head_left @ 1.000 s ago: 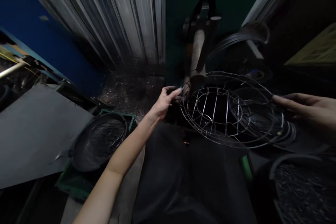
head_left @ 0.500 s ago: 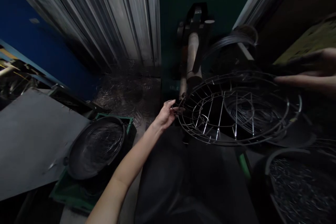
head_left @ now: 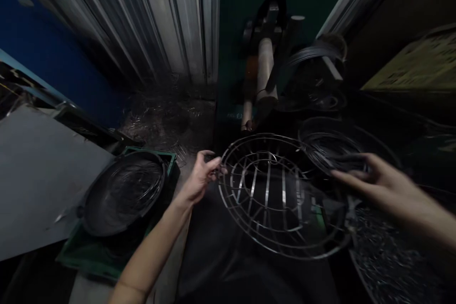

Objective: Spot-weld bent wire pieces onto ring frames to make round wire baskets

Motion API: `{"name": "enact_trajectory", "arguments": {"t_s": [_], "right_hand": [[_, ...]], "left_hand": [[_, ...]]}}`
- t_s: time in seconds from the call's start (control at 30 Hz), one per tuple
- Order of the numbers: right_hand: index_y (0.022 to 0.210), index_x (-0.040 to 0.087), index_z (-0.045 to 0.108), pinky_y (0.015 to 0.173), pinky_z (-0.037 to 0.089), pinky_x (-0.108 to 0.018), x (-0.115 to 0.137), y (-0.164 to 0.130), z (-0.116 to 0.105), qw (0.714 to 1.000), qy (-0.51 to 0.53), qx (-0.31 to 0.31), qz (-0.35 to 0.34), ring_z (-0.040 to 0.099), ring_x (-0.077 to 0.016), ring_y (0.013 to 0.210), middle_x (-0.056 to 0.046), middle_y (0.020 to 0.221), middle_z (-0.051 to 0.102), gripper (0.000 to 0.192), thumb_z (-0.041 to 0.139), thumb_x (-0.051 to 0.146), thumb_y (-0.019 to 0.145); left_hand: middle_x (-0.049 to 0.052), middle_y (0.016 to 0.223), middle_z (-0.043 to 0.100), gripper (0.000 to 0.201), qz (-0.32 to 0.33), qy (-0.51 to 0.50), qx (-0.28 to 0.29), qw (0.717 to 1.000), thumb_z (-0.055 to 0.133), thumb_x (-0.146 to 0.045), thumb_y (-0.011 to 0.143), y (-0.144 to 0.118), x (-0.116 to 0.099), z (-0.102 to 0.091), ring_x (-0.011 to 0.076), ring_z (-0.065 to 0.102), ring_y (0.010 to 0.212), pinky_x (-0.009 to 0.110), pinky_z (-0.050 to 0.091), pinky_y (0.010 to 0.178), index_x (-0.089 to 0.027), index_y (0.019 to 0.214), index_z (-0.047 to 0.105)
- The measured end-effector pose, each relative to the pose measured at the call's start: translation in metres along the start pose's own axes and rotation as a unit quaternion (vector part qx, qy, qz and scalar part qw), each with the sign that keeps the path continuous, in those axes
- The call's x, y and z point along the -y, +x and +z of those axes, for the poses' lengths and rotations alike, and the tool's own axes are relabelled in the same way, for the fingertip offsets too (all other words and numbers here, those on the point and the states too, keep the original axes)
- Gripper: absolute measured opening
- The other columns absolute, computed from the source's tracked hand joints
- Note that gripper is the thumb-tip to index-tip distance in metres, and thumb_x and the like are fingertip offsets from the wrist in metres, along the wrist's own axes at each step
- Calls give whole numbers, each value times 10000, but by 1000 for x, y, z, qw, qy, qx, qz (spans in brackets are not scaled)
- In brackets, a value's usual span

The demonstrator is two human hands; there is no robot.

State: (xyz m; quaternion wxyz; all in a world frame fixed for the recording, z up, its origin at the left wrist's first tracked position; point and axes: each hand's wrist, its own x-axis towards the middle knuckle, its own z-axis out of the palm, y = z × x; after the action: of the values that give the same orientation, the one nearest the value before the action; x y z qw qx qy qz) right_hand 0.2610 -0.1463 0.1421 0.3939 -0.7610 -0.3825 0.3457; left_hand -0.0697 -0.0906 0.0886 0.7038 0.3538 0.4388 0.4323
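Note:
A round wire basket (head_left: pixel 284 190), built of metal rings and cross bars, is held tilted in front of me. My left hand (head_left: pixel 203 175) pinches its left rim between thumb and fingers. My right hand (head_left: pixel 377 178) is just beyond the basket's right side, fingers stretched leftward and thumb apart, with nothing plainly held. Behind that hand sits a dark round tub of wire rings (head_left: pixel 327 145), partly covered by it.
At left, a black pan of wire rings (head_left: pixel 130 190) rests on a green crate (head_left: pixel 89 266). A green machine (head_left: pixel 231 33) with a pale cylindrical arm (head_left: pixel 265 64) stands ahead. Small metal pieces (head_left: pixel 392 256) fill a container at lower right. Loose wire (head_left: pixel 164 114) litters the floor.
The wire basket has come down and left, nearer to me, with my left hand still on its rim. My right hand has moved in from the far right toward the basket.

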Motion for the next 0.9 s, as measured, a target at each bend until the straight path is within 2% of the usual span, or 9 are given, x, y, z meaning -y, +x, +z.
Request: {"name": "enact_trajectory", "arguments": {"t_s": [0.07,0.13,0.23,0.37,0.5,0.67,0.8,0.9], "right_hand": [[959,249,553,518,489,-266,-10,-4,40,994,49,91,30,619,-191,637,-19,709,635,626,838,504,464],[971,230,508,496,460,-241,-13,-1,80,985,111,132,18,586,-157,591,19,659,595,610,796,541,533],[895,214,496,427,376,-202,-5,14,128,978,165,130,-18,486,-102,492,64,564,505,585,784,570,530],[794,203,484,366,256,-179,10,37,164,967,234,102,-16,338,-53,414,101,473,382,621,793,619,451],[758,206,456,348,247,-175,16,50,182,940,336,65,-9,322,-41,396,106,473,396,681,812,636,367],[759,205,445,336,244,-158,15,57,187,910,412,46,5,345,-31,391,102,497,430,673,814,630,390],[764,202,446,322,231,-144,22,67,181,911,410,37,7,357,-32,386,104,491,421,602,815,579,474],[752,198,445,315,226,-142,29,79,175,917,399,22,8,367,-36,381,99,486,422,541,816,524,532]], "left_hand": [[-23,678,653,477,50,59,-55,995,700,-450,709,-14,-22,-22,97,609,601,165,358,533,-228,1001,394],[-48,635,624,474,105,109,-104,983,721,-454,685,-25,-47,-39,97,591,562,175,377,527,-228,967,414],[-50,594,597,451,180,182,-147,955,738,-479,656,-28,-84,-49,103,565,528,198,406,528,-214,884,453],[-17,635,593,396,242,269,-144,921,735,-483,658,-9,-124,-39,111,557,569,209,397,518,-198,800,498],[-10,692,556,392,290,312,-119,897,808,-339,599,18,-149,-20,138,585,683,217,419,561,-180,840,542],[-13,706,533,310,297,303,-60,903,773,-274,674,38,-176,5,193,633,804,271,486,655,-165,848,541],[-16,702,557,257,265,354,-17,897,728,-284,746,51,-194,23,164,634,775,263,471,660,-137,822,532],[-12,671,568,277,261,340,-6,903,756,-287,714,59,-197,30,141,628,705,205,450,581,-140,790,533]]}}
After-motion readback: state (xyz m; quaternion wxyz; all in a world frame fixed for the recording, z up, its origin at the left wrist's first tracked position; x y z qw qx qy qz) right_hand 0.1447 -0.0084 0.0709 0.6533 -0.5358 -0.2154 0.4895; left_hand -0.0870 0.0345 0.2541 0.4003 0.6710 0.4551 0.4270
